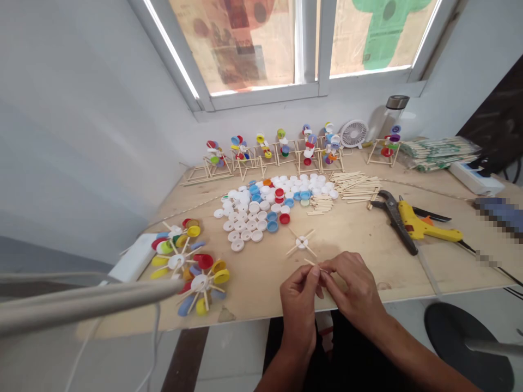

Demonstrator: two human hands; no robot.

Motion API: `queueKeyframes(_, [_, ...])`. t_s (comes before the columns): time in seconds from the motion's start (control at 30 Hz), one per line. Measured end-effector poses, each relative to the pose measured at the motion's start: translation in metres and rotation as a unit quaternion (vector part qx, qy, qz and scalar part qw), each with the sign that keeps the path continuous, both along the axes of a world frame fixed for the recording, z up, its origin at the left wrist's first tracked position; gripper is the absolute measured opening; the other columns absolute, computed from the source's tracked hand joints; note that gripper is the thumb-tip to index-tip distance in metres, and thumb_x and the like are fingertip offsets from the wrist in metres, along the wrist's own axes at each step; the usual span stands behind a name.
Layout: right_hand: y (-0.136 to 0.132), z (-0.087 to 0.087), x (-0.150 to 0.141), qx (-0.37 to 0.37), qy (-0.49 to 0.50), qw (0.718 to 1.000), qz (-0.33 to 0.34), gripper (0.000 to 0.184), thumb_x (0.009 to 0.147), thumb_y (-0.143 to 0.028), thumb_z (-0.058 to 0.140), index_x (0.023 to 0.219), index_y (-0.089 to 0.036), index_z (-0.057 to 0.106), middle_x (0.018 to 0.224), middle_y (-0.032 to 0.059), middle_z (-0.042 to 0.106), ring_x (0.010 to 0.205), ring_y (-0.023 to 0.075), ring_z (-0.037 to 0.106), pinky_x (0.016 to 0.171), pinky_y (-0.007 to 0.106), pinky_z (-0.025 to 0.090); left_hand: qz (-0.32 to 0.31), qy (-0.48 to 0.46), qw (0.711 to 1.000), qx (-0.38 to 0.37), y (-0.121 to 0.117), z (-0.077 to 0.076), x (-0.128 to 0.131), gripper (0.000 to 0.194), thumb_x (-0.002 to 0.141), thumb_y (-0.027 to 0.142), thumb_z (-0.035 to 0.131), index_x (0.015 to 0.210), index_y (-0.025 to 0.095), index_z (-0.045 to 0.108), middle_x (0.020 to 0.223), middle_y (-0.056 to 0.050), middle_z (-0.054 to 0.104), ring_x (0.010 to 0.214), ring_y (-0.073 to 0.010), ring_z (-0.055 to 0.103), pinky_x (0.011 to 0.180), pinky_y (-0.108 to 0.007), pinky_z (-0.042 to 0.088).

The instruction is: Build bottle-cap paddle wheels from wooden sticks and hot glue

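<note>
My left hand is closed in a pinch at the table's front edge. My right hand meets it there, its fingertips also pinched. A thin wooden stick pokes out from between the fingertips of both hands; whatever else they may hold is hidden by the fingers. Just beyond the hands lies a white bottle cap with several sticks spreading from it in a cross. A heap of loose bottle caps, mostly white with some blue and red, lies farther left. Short sticks and longer sticks are piled beside it.
Wheels of sticks and coloured caps lie at the left. Stick-framed models line the back, near a small fan and a bottle. Pliers and a yellow glue gun lie right. A blurred pale bar crosses the left foreground.
</note>
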State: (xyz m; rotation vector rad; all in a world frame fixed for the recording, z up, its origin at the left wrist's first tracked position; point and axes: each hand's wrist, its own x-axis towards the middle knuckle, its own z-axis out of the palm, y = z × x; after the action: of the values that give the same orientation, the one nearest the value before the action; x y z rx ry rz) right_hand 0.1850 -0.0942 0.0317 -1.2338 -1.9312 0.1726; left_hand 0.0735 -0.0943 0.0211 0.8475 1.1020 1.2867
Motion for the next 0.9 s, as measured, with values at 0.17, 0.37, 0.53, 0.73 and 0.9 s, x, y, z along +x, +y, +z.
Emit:
queueKeyframes(0.17, [0.004,0.005,0.037,0.036,-0.067,0.997,-0.010,0.014,0.086,-0.016,0.050,0.097,-0.018,0.059,0.087,0.0054,0.066,0.084,0.0179,0.058,0.076,0.034,0.041,0.001,-0.049,0.998,-0.046,0.004,0.004,-0.002,0.024,0.073,0.036,0.066,0.070,0.013,0.063,0.068,-0.004,0.066,0.054,-0.0103,0.052,0.052,-0.023,0.039])
queueKeyframes(0.37, [0.020,0.003,0.149,0.080,-0.196,0.936,-0.282,0.016,0.085,-0.026,0.051,0.093,-0.018,0.062,0.093,0.0106,0.068,0.089,0.0224,0.060,0.081,0.033,0.044,-0.019,-0.077,0.994,-0.074,0.002,0.007,-0.004,0.021,0.075,0.034,0.064,0.077,0.016,0.054,0.068,-0.006,0.070,0.052,-0.0122,0.057,0.051,-0.023,0.039])
queueKeyframes(0.53, [0.020,-0.002,0.201,-0.071,-0.348,0.868,-0.347,0.031,0.084,-0.022,0.043,0.109,-0.017,0.060,0.113,0.0079,0.064,0.100,0.0255,0.055,0.083,0.036,0.041,-0.035,-0.073,0.995,-0.065,0.005,0.003,-0.005,0.019,0.075,0.031,0.063,0.074,0.016,0.052,0.063,-0.005,0.068,0.050,-0.0110,0.055,0.049,-0.022,0.037])
queueKeyframes(0.73, [0.029,-0.008,0.212,-0.137,-0.421,0.832,-0.334,0.040,0.086,-0.025,0.036,0.121,-0.016,0.053,0.130,0.0086,0.055,0.106,0.0271,0.053,0.082,0.039,0.041,-0.035,-0.073,0.995,-0.060,0.006,0.001,-0.007,0.018,0.072,0.028,0.065,0.077,0.015,0.054,0.061,-0.002,0.065,0.051,-0.0100,0.052,0.051,-0.022,0.037])
queueKeyframes(0.9, [0.042,-0.009,0.225,-0.155,-0.412,0.844,-0.306,0.038,0.082,-0.026,0.039,0.117,-0.017,0.051,0.127,0.0108,0.055,0.105,0.0266,0.056,0.078,0.040,0.043,-0.034,-0.089,0.993,-0.065,0.007,0.002,-0.008,0.019,0.072,0.029,0.065,0.078,0.014,0.056,0.058,-0.001,0.062,0.049,-0.0088,0.048,0.051,-0.022,0.036])
